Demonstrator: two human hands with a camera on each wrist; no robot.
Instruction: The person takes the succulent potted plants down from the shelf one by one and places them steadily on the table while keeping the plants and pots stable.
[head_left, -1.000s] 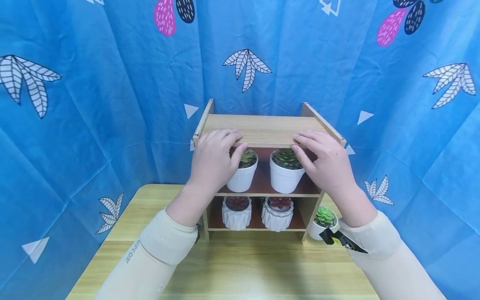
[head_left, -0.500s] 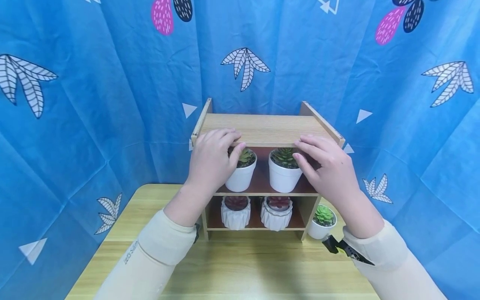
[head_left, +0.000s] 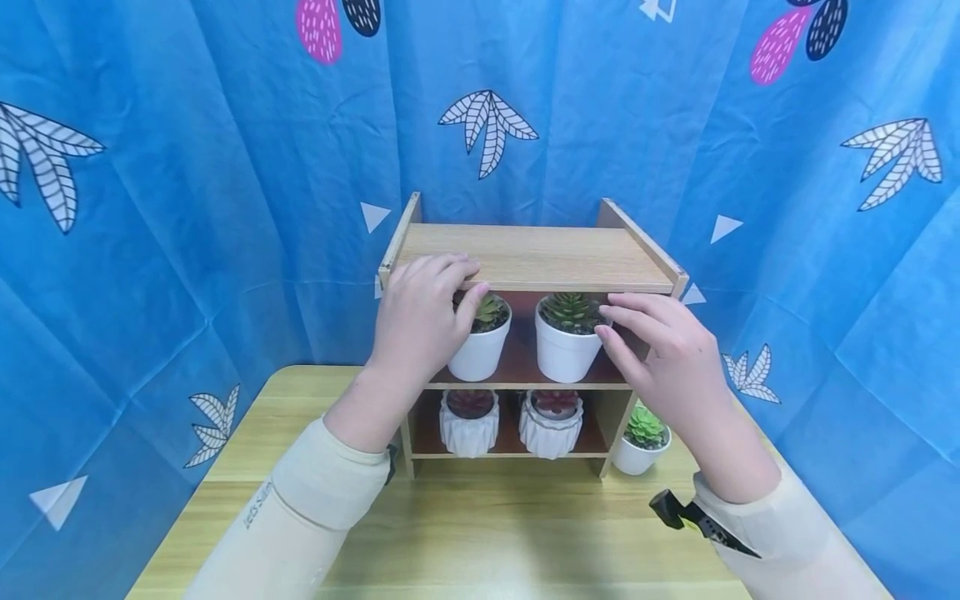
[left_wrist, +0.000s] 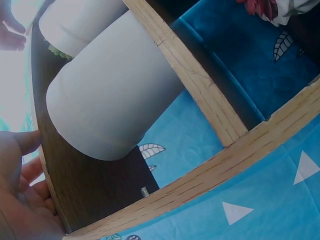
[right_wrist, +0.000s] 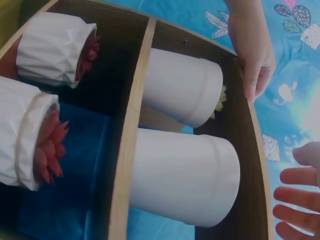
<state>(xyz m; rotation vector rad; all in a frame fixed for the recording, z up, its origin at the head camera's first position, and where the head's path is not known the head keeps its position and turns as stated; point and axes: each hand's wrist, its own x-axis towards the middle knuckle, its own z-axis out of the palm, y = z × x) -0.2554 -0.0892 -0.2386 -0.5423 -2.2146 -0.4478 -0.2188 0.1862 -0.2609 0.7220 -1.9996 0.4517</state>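
A small wooden shelf (head_left: 525, 254) stands on the table, with potted succulents on two levels. My left hand (head_left: 422, 312) holds the front edge of its top board near the left end, fingers over the board and thumb at the edge. Below that hand is a smooth white pot (head_left: 477, 356) with a green succulent, partly covered by the thumb. My right hand (head_left: 678, 354) is off the board, fingers loosely bent and holding nothing. It overlaps the edge of the second smooth white pot (head_left: 564, 354) in the head view; the right wrist view shows its fingers (right_wrist: 297, 197) apart from the shelf.
Two faceted white pots, a left one (head_left: 469, 435) and a right one (head_left: 551, 435), hold red succulents on the lower level. Another white pot (head_left: 637, 457) with a bright green succulent stands right of the shelf. A blue patterned curtain (head_left: 300, 167) hangs behind the table (head_left: 487, 533).
My right hand has come off the top board's front edge, moving right and toward me. My left hand keeps its hold on the board. The shelf and pots have stayed in place.
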